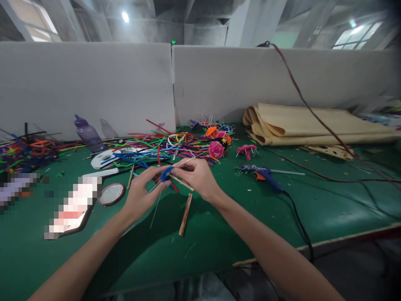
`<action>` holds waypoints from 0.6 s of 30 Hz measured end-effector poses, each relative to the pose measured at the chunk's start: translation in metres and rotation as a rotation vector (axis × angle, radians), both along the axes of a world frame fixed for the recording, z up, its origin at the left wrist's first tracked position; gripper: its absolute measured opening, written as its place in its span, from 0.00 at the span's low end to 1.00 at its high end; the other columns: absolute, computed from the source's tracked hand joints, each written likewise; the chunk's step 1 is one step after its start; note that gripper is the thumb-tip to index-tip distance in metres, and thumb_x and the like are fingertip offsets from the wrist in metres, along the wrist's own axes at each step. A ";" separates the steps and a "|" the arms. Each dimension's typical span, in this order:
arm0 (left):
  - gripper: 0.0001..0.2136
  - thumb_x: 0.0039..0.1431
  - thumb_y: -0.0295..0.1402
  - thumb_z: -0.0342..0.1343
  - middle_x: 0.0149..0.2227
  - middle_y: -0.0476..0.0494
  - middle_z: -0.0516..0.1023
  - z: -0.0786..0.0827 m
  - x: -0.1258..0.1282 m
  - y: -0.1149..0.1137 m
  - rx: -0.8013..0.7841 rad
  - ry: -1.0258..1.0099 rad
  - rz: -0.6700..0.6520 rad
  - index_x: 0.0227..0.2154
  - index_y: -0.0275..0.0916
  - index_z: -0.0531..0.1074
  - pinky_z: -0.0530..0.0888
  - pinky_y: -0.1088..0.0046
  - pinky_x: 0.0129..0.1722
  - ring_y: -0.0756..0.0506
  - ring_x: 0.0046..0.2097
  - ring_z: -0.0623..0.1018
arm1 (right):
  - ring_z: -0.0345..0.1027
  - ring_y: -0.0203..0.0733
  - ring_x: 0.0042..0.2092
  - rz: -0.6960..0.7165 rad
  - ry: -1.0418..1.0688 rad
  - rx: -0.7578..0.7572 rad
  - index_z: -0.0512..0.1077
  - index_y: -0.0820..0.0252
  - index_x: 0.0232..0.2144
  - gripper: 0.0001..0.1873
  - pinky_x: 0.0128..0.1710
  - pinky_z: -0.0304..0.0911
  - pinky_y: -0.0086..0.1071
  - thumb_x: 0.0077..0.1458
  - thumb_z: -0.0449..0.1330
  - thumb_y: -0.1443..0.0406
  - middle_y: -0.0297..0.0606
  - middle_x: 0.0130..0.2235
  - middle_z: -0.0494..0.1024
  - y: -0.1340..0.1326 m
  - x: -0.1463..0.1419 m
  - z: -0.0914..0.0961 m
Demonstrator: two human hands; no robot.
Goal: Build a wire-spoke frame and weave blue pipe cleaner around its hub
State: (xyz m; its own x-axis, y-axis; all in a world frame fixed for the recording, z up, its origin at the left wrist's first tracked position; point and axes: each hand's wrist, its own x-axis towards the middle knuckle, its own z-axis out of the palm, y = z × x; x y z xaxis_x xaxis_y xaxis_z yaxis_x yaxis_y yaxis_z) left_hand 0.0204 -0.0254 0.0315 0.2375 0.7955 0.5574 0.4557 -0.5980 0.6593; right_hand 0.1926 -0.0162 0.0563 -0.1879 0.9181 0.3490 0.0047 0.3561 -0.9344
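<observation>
Between my two hands is a small blue disc-like piece point(166, 173) with thin pale strands sticking out of it. My left hand point(140, 190) pinches its left side between thumb and fingers. My right hand point(202, 177) is closed at its right edge, fingertips against it. A thin wooden stick point(183, 183) slants out below the right fingers; whether they grip it too is hidden. Just under the hands, a flat wooden strip point(185, 215) lies on the green table point(219, 246).
Colourful pipe cleaners point(140, 144) are heaped behind my hands, near pink and orange fuzzy pieces point(216, 149). A blue glue gun point(266, 177) with its cord lies right. Left are a round lid point(111, 194), a lit phone point(75, 209) and a purple bottle point(89, 133). Folded tan sheets point(307, 125) lie behind.
</observation>
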 end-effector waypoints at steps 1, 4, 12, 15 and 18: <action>0.13 0.51 0.35 0.56 0.38 0.44 0.76 -0.001 -0.001 0.000 0.005 0.002 0.003 0.40 0.40 0.73 0.70 0.71 0.38 0.45 0.38 0.74 | 0.69 0.36 0.30 0.017 -0.018 -0.016 0.75 0.66 0.26 0.07 0.30 0.64 0.29 0.45 0.61 0.65 0.38 0.28 0.76 0.000 0.000 0.000; 0.08 0.54 0.35 0.53 0.29 0.46 0.77 -0.003 -0.001 -0.002 -0.055 -0.011 -0.001 0.31 0.37 0.75 0.70 0.73 0.33 0.47 0.31 0.74 | 0.69 0.36 0.30 0.064 -0.063 -0.006 0.75 0.66 0.27 0.07 0.30 0.63 0.29 0.44 0.61 0.65 0.37 0.27 0.76 0.001 0.002 0.001; 0.10 0.55 0.35 0.53 0.24 0.47 0.72 -0.002 0.002 -0.003 -0.447 -0.414 -0.245 0.25 0.34 0.72 0.69 0.76 0.23 0.50 0.24 0.71 | 0.66 0.33 0.28 0.095 -0.181 0.120 0.75 0.65 0.24 0.05 0.27 0.61 0.26 0.44 0.62 0.67 0.35 0.25 0.74 0.004 0.009 0.005; 0.10 0.54 0.36 0.54 0.23 0.47 0.73 -0.005 0.001 -0.001 -0.503 -0.416 -0.243 0.25 0.34 0.72 0.69 0.75 0.22 0.50 0.24 0.71 | 0.66 0.33 0.29 0.123 -0.255 0.162 0.74 0.65 0.25 0.05 0.29 0.61 0.27 0.44 0.62 0.67 0.34 0.25 0.74 0.007 0.012 0.003; 0.10 0.54 0.36 0.54 0.23 0.47 0.73 -0.006 0.000 0.000 -0.507 -0.380 -0.194 0.26 0.34 0.72 0.69 0.75 0.22 0.50 0.24 0.71 | 0.65 0.33 0.30 0.170 -0.305 0.176 0.74 0.65 0.28 0.06 0.31 0.61 0.27 0.45 0.61 0.66 0.34 0.26 0.73 0.011 0.015 0.001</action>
